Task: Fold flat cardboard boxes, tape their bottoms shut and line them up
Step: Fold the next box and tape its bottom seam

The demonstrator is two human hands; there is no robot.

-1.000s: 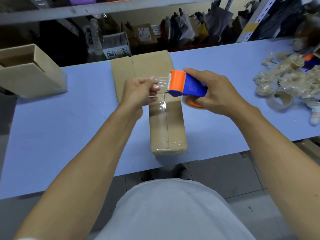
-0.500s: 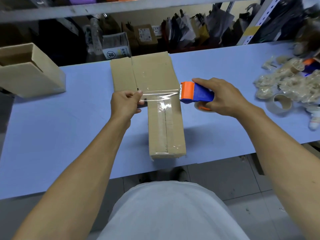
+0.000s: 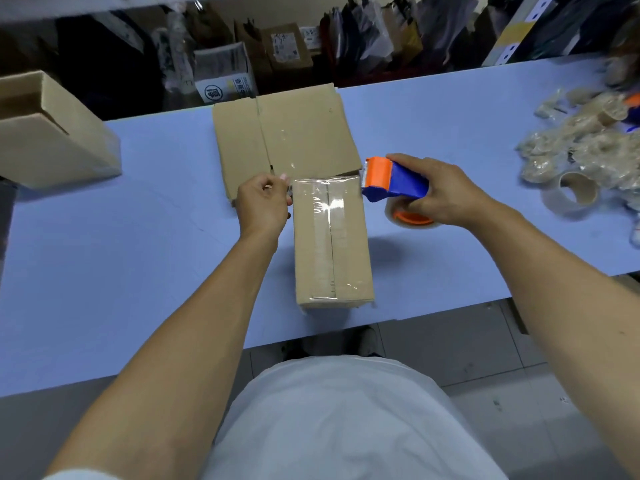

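Head view: I see the folded cardboard box (image 3: 332,244) lying bottom-up at the near middle of the blue table (image 3: 104,271). Its far flaps are spread flat toward the shelf. A clear tape strip already runs along the centre seam.

Left hand (image 3: 263,202) sits at the box's far-left corner, fingers curled, thumb and fingertips pinching the free end of the clear tape (image 3: 325,183). The tape is stretched across the far edge of the box bottom, left to right.

Right hand (image 3: 440,192) wraps its fingers round the orange-and-blue tape dispenser (image 3: 391,181). The grip is closed on the body, and the orange head is at the box's far-right corner. The tape roll on the dispenser hangs under the hand, just off the box's right side.

Containers: a second cardboard box (image 3: 52,140) stands at the far left of the table, top open. I can't tell whether anything is inside it, the interior is in shadow.

Far right of the table: a heap of crumpled used tape (image 3: 581,143) and a near-spent tape roll (image 3: 571,192) touching the heap's near edge.

Behind the table, a shelf (image 3: 294,46) holds small cartons and bagged items, blurred.
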